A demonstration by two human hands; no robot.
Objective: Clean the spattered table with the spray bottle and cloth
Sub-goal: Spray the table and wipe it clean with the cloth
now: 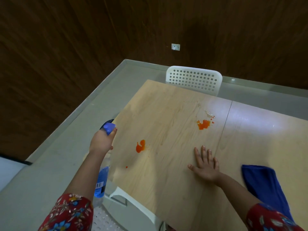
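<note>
The left hand (102, 142) is wrapped around the neck of the spray bottle (100, 182), fingers curled tight below its blue trigger head (109, 128), holding it just off the left edge of the wooden table (166, 189). The right hand (205, 165) lies flat on the tabletop with its fingers (202, 151) spread, gripping nothing. 2 orange spatters show, one (140, 146) between the hands, one (203, 124) beyond the right fingertips, and the blue cloth (265, 185) lies just right of the right wrist.
</note>
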